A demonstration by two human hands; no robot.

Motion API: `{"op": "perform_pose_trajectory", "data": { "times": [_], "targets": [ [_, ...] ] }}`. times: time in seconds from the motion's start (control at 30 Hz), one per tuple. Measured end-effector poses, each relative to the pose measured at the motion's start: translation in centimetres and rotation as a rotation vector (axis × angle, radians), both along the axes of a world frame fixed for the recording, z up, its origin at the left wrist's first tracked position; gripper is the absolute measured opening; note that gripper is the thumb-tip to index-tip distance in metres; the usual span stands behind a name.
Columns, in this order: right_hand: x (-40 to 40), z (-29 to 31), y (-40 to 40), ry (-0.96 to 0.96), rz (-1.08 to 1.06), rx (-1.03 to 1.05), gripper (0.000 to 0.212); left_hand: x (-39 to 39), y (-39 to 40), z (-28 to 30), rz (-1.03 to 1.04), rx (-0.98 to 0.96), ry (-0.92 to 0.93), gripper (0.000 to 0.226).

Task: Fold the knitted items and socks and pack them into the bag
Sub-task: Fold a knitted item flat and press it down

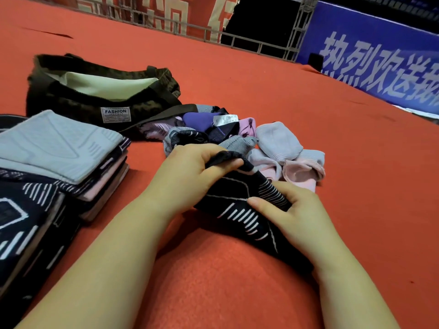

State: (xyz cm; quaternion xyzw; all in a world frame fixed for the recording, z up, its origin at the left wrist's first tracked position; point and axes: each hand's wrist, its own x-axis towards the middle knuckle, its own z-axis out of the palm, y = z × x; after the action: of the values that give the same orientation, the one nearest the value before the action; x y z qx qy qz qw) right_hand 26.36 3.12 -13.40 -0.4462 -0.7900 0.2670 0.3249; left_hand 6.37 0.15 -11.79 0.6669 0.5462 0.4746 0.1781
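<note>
Both forearms reach in over red carpet (237, 293). Left hand (190, 167) pinches the cuff of a dark striped sock (240, 205); right hand (292, 210) grips its middle. Unsorted socks (280, 143) just beyond; folded stack (54, 148) left; bag (99, 91) open behind. Risk: soft knit slips, fold springs loose, loose pile gets dragged.

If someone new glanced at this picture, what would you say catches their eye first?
Probably the two hands at the centre: the left hand and right hand both grip a dark sock with white stripes on the red carpet. Just beyond them lies a jumble of unfolded socks in pink, grey and purple. To the left sit a neat stack of folded knitwear and, behind it, an open dark bag labelled FASHION.
</note>
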Motion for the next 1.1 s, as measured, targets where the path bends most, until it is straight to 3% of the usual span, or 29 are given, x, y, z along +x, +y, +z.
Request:
{"op": "perform_pose_trajectory", "data": {
  "times": [0.07,0.23,0.3,0.47,0.57,0.7,0.8,0.87,0.97,1.1],
  "targets": [
    [0.5,-0.2,0.4,-0.080,-0.022,-0.012,0.016,-0.1,0.2,-0.2,0.149,0.053,0.049,0.030],
    [1.8,-0.6,1.7,-0.182,-0.189,0.004,0.023,-2.2,1.2,-1.5,0.527,0.052,-0.069,0.029],
    [2.1,-1.1,2.2,-0.063,-0.237,-0.057,0.021,-2.8,1.5,-2.0,0.587,-0.036,-0.079,0.027],
    [2.1,-0.3,2.3,0.519,-0.305,-0.148,0.020,-3.2,1.6,-1.4,0.543,-0.249,0.001,0.043],
    [2.0,0.0,2.3,0.605,-0.312,-0.231,0.010,-3.9,1.1,-0.2,0.506,-0.414,0.038,0.046],
    [2.4,-0.7,2.8,0.501,-0.393,-0.272,0.013,-4.3,1.1,-0.4,0.473,-0.644,0.172,0.048],
    [2.2,-0.9,2.8,0.529,-0.286,-0.438,0.032,-4.3,1.4,-0.8,0.514,-0.651,0.134,0.047],
    [1.9,-1.0,2.4,0.423,-0.237,-0.492,0.046,-4.5,1.4,-1.2,0.539,-0.660,0.125,0.043],
    [1.6,-1.7,2.4,0.156,-0.223,-0.374,0.060,-4.5,1.3,-1.9,0.516,-0.720,0.158,0.032],
    [1.0,-2.7,2.4,-0.031,-0.203,-0.248,0.057,-3.7,1.4,-1.6,0.535,-0.760,0.270,0.032]
  ]
}}
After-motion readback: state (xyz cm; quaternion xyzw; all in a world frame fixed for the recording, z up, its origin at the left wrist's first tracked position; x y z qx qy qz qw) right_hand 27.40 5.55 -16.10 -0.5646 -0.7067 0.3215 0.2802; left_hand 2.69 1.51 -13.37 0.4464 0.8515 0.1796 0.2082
